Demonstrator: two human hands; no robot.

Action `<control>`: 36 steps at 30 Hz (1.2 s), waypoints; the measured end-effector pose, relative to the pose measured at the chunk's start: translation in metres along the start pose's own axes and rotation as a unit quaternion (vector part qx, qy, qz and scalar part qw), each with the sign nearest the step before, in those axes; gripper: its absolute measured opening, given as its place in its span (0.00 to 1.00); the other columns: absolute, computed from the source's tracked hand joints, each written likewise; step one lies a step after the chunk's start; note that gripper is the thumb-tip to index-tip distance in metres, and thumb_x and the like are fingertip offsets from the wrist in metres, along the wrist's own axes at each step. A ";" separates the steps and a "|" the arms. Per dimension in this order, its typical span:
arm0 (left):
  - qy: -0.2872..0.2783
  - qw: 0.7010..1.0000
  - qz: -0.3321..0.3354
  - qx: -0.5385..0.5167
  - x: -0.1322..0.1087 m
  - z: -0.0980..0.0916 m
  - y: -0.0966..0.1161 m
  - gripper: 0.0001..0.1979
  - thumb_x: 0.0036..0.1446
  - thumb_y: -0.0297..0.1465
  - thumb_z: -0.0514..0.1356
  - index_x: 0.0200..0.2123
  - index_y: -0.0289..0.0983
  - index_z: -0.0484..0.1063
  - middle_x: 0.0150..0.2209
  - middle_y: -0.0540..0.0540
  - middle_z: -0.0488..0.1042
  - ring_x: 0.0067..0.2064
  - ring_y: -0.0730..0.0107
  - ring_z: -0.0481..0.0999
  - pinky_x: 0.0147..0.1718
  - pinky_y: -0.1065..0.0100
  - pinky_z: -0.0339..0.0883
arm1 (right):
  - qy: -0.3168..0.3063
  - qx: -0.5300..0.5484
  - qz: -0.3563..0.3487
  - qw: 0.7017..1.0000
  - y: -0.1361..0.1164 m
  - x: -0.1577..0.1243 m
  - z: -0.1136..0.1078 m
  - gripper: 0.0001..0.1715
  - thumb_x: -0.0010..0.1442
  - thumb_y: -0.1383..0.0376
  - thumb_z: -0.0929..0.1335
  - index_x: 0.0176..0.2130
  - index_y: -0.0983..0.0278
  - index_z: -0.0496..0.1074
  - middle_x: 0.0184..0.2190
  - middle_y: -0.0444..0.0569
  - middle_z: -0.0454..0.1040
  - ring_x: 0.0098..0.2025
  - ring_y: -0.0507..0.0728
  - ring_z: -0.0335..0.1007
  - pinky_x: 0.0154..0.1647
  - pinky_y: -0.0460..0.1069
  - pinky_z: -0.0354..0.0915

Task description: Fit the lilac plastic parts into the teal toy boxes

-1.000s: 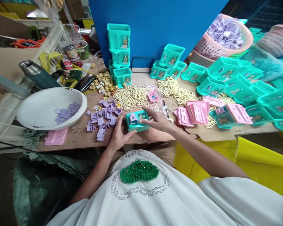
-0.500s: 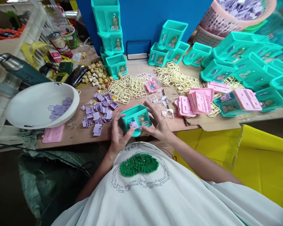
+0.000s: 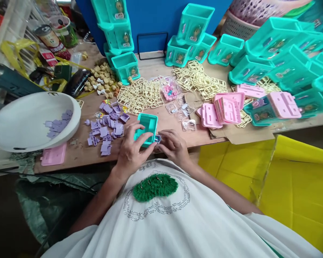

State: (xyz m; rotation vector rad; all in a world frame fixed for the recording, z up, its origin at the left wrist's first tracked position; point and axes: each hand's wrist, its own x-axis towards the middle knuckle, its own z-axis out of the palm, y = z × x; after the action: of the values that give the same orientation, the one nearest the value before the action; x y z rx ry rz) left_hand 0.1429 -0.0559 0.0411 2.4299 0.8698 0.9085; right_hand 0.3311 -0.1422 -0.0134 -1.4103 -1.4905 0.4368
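My left hand [image 3: 131, 148] is wrapped round a teal box [image 3: 148, 125], its open top facing up toward the camera, close to the table's front edge. Beside the box's right side, my right hand [image 3: 174, 147] pinches a small clear piece [image 3: 157, 139] that touches or nearly touches the box. Purple plastic parts [image 3: 106, 130] lie just left of my left hand. Cream-coloured frames [image 3: 141, 96] are spread behind the box, with a bag of pink and blue bits [image 3: 170, 89] next to them. Small clear parts [image 3: 188, 125] lie behind my right hand.
Teal boxes [image 3: 258, 70] are stacked at the right and back. Pink lids [image 3: 211, 115] lie on cardboard to the right. A white bowl [image 3: 24, 118] with purple pieces sits left, near a dark bottle [image 3: 13, 80]. Small tan figures [image 3: 103, 75] are heaped behind.
The teal box has been turned so its opening faces the camera and its front is out of sight. My right hand has let go of the box side and now pinches a small clear piece.
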 end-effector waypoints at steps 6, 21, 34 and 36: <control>-0.195 0.979 0.013 0.061 0.037 -0.020 0.013 0.09 0.63 0.26 0.63 0.43 0.40 0.82 0.56 0.41 0.71 0.56 0.52 0.77 0.58 0.50 0.76 | 0.031 0.040 -0.037 0.998 0.009 0.002 0.018 0.13 0.70 0.61 0.72 0.53 0.61 0.75 0.44 0.55 0.80 0.48 0.62 0.77 0.48 0.57 0.76; -0.170 0.979 -0.057 0.095 0.046 -0.051 0.017 0.10 0.66 0.31 0.63 0.44 0.39 0.86 0.37 0.47 0.77 0.35 0.68 0.79 0.37 0.68 0.73 | 0.021 0.068 -0.131 0.989 0.005 0.031 0.025 0.16 0.72 0.65 0.69 0.58 0.63 0.70 0.49 0.57 0.79 0.50 0.59 0.79 0.51 0.54 0.77; -0.140 0.982 -0.057 0.112 0.043 -0.051 0.014 0.07 0.63 0.25 0.65 0.37 0.38 0.86 0.34 0.47 0.80 0.33 0.70 0.79 0.35 0.69 0.68 | 0.027 0.075 -0.144 0.986 0.006 0.035 0.026 0.18 0.73 0.63 0.70 0.60 0.61 0.73 0.51 0.56 0.79 0.51 0.59 0.80 0.51 0.52 0.78; -0.127 0.985 -0.060 0.105 0.041 -0.048 0.011 0.06 0.62 0.25 0.66 0.36 0.37 0.86 0.33 0.48 0.79 0.32 0.71 0.78 0.35 0.70 0.68 | 0.012 0.084 -0.132 0.988 0.009 0.036 0.028 0.17 0.73 0.61 0.70 0.59 0.61 0.74 0.50 0.56 0.80 0.50 0.58 0.81 0.50 0.52 0.78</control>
State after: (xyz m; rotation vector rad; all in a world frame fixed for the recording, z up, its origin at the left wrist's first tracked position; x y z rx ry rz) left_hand 0.1390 -0.0292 0.0995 2.5619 1.0467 0.4708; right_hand 0.3196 -0.0975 -0.0185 -1.0659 -1.5568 0.3699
